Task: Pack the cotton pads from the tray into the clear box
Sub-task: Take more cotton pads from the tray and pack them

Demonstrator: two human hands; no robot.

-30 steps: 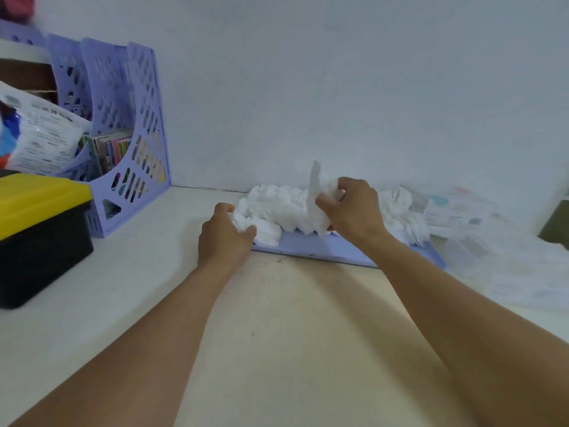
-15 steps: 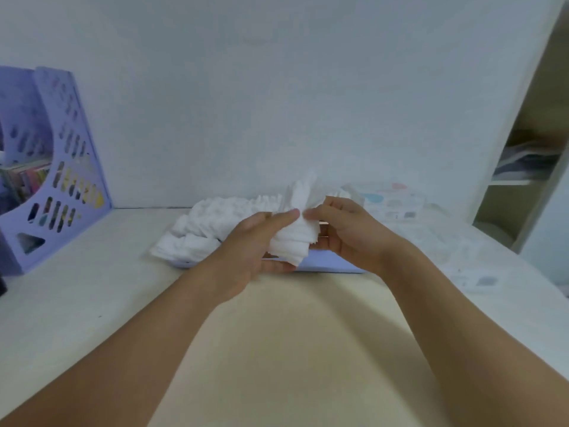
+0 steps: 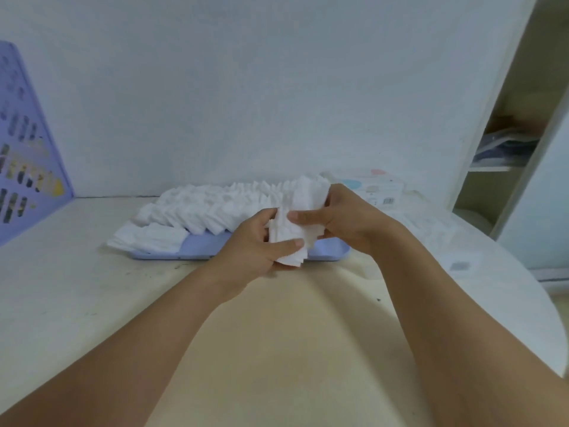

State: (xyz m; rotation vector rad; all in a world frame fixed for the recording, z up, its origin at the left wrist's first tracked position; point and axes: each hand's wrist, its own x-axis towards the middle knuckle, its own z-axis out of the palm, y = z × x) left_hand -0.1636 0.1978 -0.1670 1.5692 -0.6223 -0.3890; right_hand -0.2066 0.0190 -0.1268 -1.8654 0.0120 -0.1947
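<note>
We are holding a thick stack of white square cotton pads (image 3: 292, 229) between both hands, lifted just above the near edge of the flat lavender plastic tray (image 3: 203, 243). Our left hand (image 3: 255, 245) is grasping the stack from below and the side, thumb lying across its lower front, so that grip is clenched on the pads. Our right hand (image 3: 341, 217) is pinching the upper part of the same stack, thumb across the front and the other digits behind.

The remaining loose white cotton pads (image 3: 197, 208) are lying in overlapping rows across the tray, with a few at the left end hanging over its rim onto the pale table (image 3: 77, 288). We are not seeing the clear box anywhere in this view, so nothing looks packed yet and most of the job seems to be ahead of us.

The stack is looking uneven: its lower edges are fanning out in steps under the left thumb. We are judging that the main danger is the pads sliding apart if either grip loosens, since soft thin sheets shear easily. Carrying them toward a box we are not looking at could also end in corners catching on its rim and folding. The overhanging pads at the left could be brushed off by a passing forearm.
</note>
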